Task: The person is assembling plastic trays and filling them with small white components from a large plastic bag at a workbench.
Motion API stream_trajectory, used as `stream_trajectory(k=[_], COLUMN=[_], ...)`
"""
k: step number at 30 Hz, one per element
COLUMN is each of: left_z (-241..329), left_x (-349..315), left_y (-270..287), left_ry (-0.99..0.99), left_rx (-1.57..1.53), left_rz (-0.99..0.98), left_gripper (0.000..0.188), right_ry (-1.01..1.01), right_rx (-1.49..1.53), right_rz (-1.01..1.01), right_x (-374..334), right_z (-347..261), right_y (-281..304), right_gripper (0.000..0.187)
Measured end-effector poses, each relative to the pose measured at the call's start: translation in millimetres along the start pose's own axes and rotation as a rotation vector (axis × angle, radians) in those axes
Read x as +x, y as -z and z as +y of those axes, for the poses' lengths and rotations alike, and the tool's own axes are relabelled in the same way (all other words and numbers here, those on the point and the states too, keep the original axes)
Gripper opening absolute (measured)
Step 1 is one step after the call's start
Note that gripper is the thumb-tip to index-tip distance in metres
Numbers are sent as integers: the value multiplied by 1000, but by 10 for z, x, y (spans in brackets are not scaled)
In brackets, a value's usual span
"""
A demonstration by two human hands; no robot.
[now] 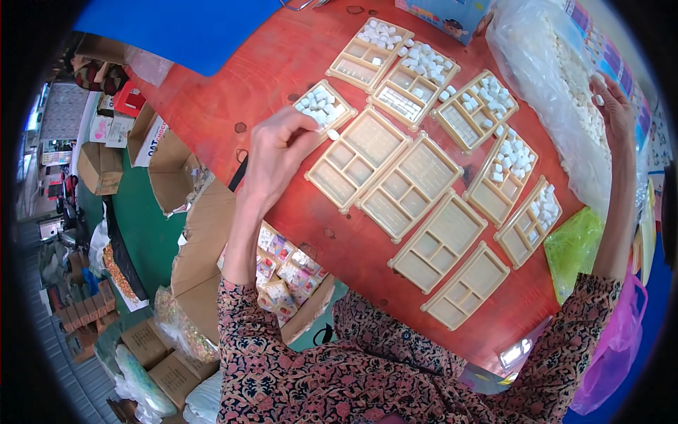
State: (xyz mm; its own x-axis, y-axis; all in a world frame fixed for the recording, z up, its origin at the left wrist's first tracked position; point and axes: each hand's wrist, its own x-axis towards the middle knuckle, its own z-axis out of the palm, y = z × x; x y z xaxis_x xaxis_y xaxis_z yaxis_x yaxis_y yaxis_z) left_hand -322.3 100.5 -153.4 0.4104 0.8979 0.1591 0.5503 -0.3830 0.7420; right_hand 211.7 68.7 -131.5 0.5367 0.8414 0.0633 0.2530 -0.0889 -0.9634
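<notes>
My left hand [277, 147] is closed in a pinch over the near edge of a small tan tray [345, 116] heaped with white marshmallow-like pieces [319, 104]. What its fingertips hold, if anything, is hidden. One loose white piece [332, 134] lies beside that tray, close to the fingers. At the far right, my right hand [619, 113] is raised over a large clear plastic bag [526, 53] full of similar pieces. A single white piece [599, 99] shows at its fingertips. Between my hands stand tan divided trays, one of them bare [357, 159], others with white pieces in their large compartments [424, 62].
The trays sit in slanting rows on a red table [282, 226]. A cardboard box [205, 261] with colourful packets [286, 272] stands below its near left edge. Green plastic [575, 244] and a pink bag [614, 346] lie at the right. A blue box [448, 18] stands at the back.
</notes>
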Motion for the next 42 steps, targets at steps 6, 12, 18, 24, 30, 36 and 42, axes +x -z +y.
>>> stream_trajectory(k=[6, 12, 18, 24, 30, 36, 42], left_z=[0, -14, 80, 144, 113, 166, 152], left_x=[72, 118, 148, 148, 149, 198, 47], left_y=[-90, -202, -230, -293, -384, -443, -366], left_ry=[-195, -278, -270, -197, -82, -257, -475], left_rx=[206, 396, 337, 102, -66, 45, 233], left_rz=[-151, -150, -55, -115, -150, -132, 76], left_gripper=[13, 8, 5, 14, 17, 14, 14], right_ry=[20, 248, 603, 572, 605, 651, 496], right_rx=[-76, -170, -284, -362, -342, -375, -434], right_rz=[-465, -716, -634, -674, -642, -553, -117], right_x=[-1050, -1494, -1714, -1801, -1693, -1595, -973], right_z=[-973, -823, -468, -462, -522, -578, -838], right_y=[-1216, -2209, -2760, -2797, -2625, -2480, -1610], right_gripper=[26, 20, 23, 31, 26, 18, 23])
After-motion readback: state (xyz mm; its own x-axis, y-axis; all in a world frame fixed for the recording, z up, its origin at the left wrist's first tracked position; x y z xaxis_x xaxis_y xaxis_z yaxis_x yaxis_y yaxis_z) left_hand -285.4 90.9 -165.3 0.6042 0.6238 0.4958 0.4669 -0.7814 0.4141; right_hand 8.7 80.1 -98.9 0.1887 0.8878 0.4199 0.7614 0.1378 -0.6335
